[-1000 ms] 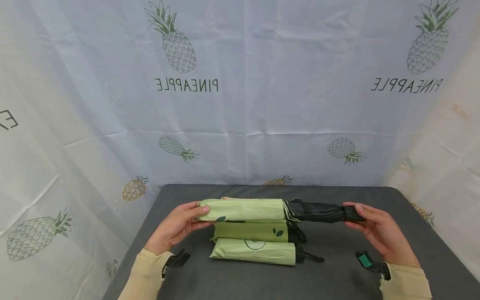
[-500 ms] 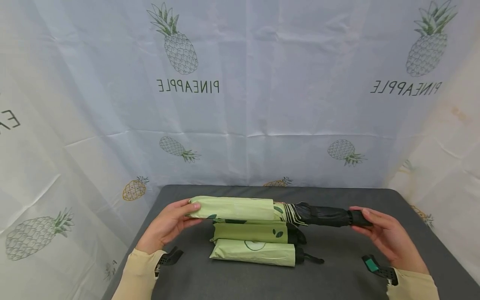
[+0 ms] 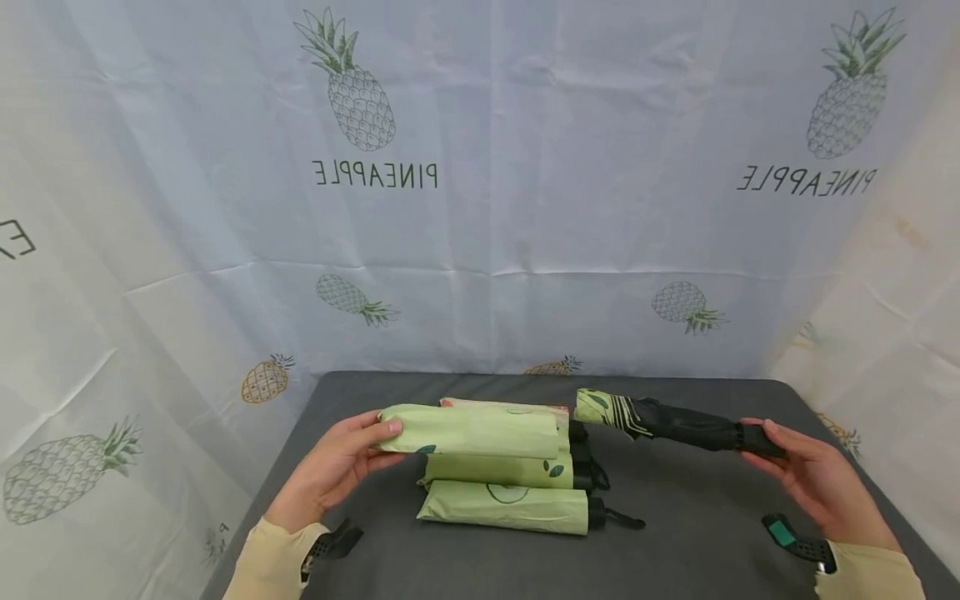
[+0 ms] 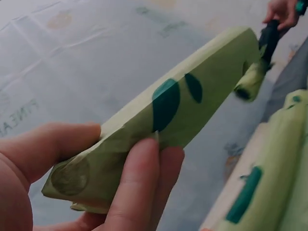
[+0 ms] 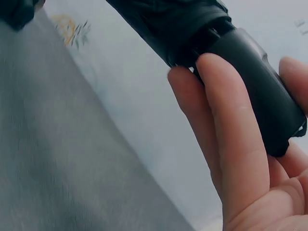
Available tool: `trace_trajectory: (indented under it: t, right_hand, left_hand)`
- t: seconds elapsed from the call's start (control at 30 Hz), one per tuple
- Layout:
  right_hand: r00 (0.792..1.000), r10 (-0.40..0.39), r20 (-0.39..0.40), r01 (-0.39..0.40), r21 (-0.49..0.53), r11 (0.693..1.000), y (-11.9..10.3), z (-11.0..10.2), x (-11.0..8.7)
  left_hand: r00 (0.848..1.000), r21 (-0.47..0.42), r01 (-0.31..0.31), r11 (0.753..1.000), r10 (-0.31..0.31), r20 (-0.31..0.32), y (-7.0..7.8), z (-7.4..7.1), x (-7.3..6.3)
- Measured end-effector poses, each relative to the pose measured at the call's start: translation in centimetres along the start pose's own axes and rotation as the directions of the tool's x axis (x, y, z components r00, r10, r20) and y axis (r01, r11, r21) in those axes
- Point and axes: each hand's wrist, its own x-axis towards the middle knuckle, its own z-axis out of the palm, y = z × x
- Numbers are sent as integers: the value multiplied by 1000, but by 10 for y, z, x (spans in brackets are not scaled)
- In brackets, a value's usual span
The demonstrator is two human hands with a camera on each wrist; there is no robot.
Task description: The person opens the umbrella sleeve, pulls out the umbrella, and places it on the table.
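My left hand (image 3: 341,462) pinches one end of a light green umbrella sleeve (image 3: 480,431) with dark green leaf prints, held level above other sleeved umbrellas. In the left wrist view the thumb lies on one side of the sleeve (image 4: 168,106) and the fingers on the other. Off to the right, my right hand (image 3: 817,475) grips the black handle (image 3: 763,440) of a folded umbrella (image 3: 682,423). That umbrella is bare, mostly black, with a green and striped end pointing left, apart from the sleeve. Its handle (image 5: 255,86) fills the fingers in the right wrist view.
Below the held sleeve, several sleeved umbrellas lie side by side on the dark grey table (image 3: 555,571), among them a nearest light green umbrella (image 3: 510,507) and an olive green umbrella (image 3: 498,471). A pineapple-print curtain (image 3: 491,208) hangs behind the table.
The right hand has moved right with the umbrella, which has slid fully out of the sleeve. The left hand drew the sleeve a little left, then held it near there, slightly lower.
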Motion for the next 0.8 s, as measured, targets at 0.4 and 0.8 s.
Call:
trace_trajectory:
  t: [0.4, 0.8]
  right_hand:
    - [971, 111, -210, -89, 110, 990, 16, -42, 3]
    - [954, 205, -219, -217, -30, 976, 20, -56, 8]
  left_hand:
    - [985, -90, 165, 982, -159, 73, -53, 39, -25]
    - [959, -20, 259, 966, -255, 122, -97, 59, -37]
